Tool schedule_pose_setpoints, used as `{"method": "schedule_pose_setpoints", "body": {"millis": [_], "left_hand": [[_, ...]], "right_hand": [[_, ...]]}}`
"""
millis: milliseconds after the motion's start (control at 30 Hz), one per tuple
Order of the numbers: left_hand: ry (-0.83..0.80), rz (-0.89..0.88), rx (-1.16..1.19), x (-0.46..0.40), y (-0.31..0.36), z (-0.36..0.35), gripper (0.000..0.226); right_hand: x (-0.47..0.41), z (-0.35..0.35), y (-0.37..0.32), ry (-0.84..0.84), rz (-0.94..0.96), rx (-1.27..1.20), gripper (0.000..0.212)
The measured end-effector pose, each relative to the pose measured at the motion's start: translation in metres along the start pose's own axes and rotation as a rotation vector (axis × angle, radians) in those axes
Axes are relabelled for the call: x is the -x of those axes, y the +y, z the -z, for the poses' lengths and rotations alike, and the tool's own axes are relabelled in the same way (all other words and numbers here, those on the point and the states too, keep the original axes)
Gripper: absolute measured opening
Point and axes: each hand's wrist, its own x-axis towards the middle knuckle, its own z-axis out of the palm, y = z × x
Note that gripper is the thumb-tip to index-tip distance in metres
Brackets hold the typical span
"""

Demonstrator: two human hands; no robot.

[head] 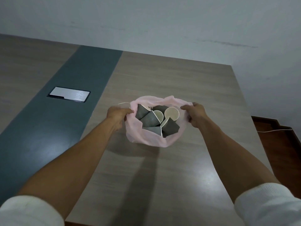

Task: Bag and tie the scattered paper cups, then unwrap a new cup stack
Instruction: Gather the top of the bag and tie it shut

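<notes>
Cups (pixel 154 121) in pink bag (pixel 146 141); no legible writing.

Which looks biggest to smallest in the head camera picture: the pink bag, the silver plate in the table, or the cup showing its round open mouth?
1. Pink bag, largest.
2. Silver plate. It lies farther away, so its true size is unsure.
3. Open-mouthed cup, smallest.

Pink bag (pixel 147 141) open (mouth upward), grey paper cups (pixel 150 120) jumbled inside.
</notes>
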Motion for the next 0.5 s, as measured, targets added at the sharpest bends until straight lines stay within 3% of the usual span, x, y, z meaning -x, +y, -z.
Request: {"method": "schedule_pose_setpoints", "body": {"millis": [67,133,300,500], "left_hand": [[-0.113,0.174,-0.099,0.003,0.011,0.003,0.013],[-0.087,0.182,-0.238,0.001,0.022,0.009,0.02],[0.069,0.043,-0.482,-0.003,0.05,0.017,0.016],[0.29,-0.304,-0.976,0.017,0.079,0.02,0.027]], "right_hand": [[-0.002,0.004,-0.008,0.091,0.067,0.017,0.015],[-0.002,0.007,-0.017,0.202,0.151,0.044,0.014],[0.0,0.019,-0.028,0.458,0.238,0.134,0.005],[0.018,0.044,-0.05,0.493,0.141,0.108,0.035]]}}
